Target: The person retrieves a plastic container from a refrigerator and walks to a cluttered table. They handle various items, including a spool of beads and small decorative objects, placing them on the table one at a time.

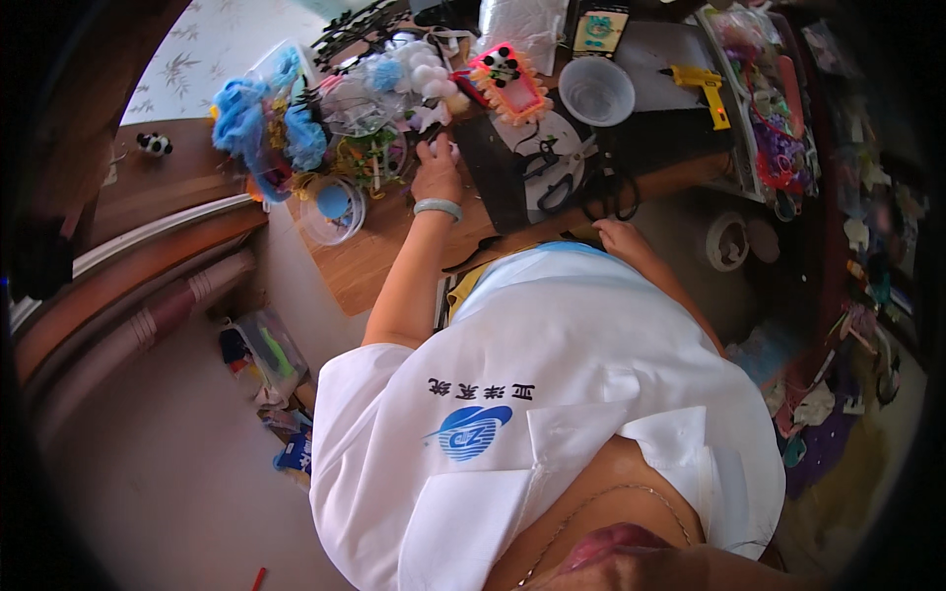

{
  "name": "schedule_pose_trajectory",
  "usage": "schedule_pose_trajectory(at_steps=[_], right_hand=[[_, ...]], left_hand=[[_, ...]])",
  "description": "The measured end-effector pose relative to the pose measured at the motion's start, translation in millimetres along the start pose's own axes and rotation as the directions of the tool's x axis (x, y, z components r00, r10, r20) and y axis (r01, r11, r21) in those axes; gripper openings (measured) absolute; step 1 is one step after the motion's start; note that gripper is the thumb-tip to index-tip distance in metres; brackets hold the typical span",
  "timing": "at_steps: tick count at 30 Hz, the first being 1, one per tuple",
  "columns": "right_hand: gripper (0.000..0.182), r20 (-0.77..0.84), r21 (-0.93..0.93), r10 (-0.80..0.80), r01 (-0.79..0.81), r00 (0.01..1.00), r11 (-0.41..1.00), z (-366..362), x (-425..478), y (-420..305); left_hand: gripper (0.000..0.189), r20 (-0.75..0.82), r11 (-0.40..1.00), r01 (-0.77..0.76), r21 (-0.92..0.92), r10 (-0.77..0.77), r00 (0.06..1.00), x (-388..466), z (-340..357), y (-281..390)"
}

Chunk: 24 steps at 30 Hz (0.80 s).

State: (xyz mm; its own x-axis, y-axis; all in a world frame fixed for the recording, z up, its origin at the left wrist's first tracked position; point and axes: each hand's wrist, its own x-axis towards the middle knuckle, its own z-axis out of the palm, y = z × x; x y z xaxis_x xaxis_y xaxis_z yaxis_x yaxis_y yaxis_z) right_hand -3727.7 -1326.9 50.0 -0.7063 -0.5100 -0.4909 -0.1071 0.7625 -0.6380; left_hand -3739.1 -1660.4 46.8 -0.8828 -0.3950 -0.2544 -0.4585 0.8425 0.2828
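Note:
My left hand, with a pale bangle on its wrist, reaches over the wooden table to the edge of a craft pile. Its fingers are at a small pale pink item; whether they grip it is hidden. Right of it lies a black cutting mat, with dark-blue-handled scissors on a grey sheet. Black-handled scissors lie by the table's near edge. My right hand is just below their handles at that edge, its fingers curled and partly hidden. Behind the mat stands a pink fringed box with black-and-white pompoms.
Blue fuzzy stems, white pompoms and a round clear tub crowd the left. A clear plastic bowl and a yellow glue gun sit at back right. Beyond is a supply tray. A small panda figure rests far left.

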Motion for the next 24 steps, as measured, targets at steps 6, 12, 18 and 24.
schedule_pose_trajectory(at_steps=[6,12,18,24], right_hand=[[0.028,0.028,-0.028,0.003,-0.003,1.000,1.000,2,14,-15],[0.028,0.038,-0.048,-0.019,0.020,0.999,0.999,-1,15,-25],[0.027,0.075,-0.048,-0.079,0.083,0.994,0.995,3,25,-30],[0.027,0.061,-0.060,-0.047,0.050,0.997,0.997,6,25,-34]], left_hand=[[0.056,-0.045,0.983,-0.069,-0.170,0.062,0.997,-16,-33,1],[0.061,-0.419,0.978,-0.111,-0.175,0.028,0.908,-39,-68,-51],[0.064,-0.386,0.929,0.191,-0.318,-0.311,0.868,-52,-102,-122],[0.054,-0.588,0.976,0.121,-0.179,-0.205,0.782,-51,-99,-119]])
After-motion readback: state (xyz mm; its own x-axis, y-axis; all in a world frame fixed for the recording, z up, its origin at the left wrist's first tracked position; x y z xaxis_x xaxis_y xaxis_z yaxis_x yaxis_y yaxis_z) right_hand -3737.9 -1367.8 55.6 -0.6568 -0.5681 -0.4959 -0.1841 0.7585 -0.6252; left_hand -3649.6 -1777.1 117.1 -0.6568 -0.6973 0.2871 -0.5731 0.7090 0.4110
